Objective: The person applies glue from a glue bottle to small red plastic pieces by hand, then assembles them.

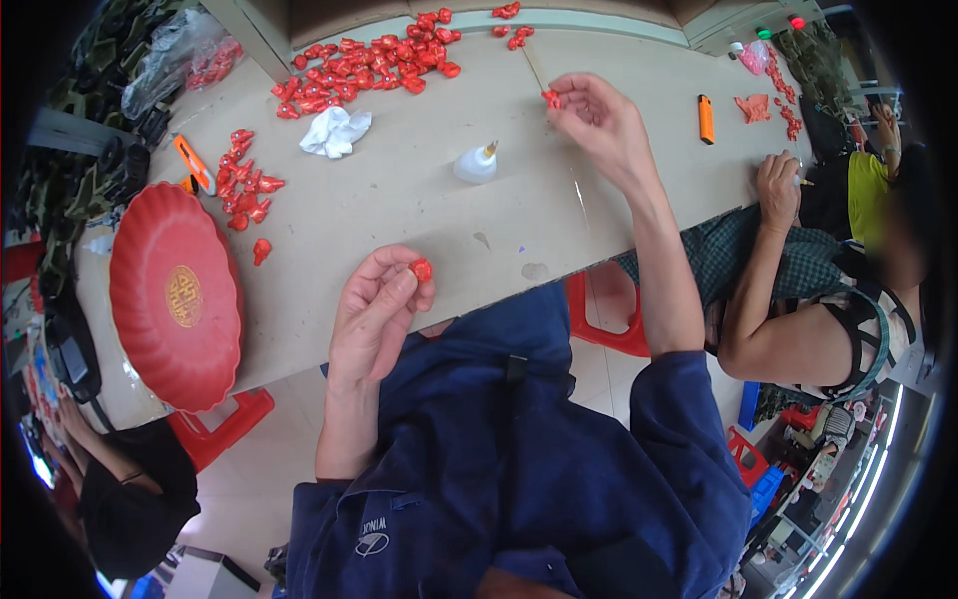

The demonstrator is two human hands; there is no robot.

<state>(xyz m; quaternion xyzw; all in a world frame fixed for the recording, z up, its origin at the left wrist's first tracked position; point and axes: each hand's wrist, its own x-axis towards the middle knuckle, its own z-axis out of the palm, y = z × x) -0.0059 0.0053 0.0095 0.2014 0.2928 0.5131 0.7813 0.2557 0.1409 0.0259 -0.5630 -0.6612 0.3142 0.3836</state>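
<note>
"Start nearest you: what is hard to make out?"

"Your navy clothing is cut off at the lower edge. Your left hand has its thumb and fingers closed on a red piece, covering part of it. Farther out, your right hand pinches a smaller-looking red piece, too little to read in detail. A thin pale stick runs off from there; whether you hold it, you cannot tell from this view."

"And where do the pieces sit against your hands?"

"The left one is between your thumb and fingers, above the near part of the table. The right one is at your fingertips, farther across, your palm partly open behind it."

"What else is around you?"

"To your left, a big red scalloped tray lies by the near edge. Beyond it are a small cluster of red pieces and an orange cutter. A small white bottle stands upright between your hands, crumpled white tissue to its left. A co-worker's hand is at your right, an orange tool just past it. Farthest, a large heap of red pieces spreads below the shelf frame."
</note>
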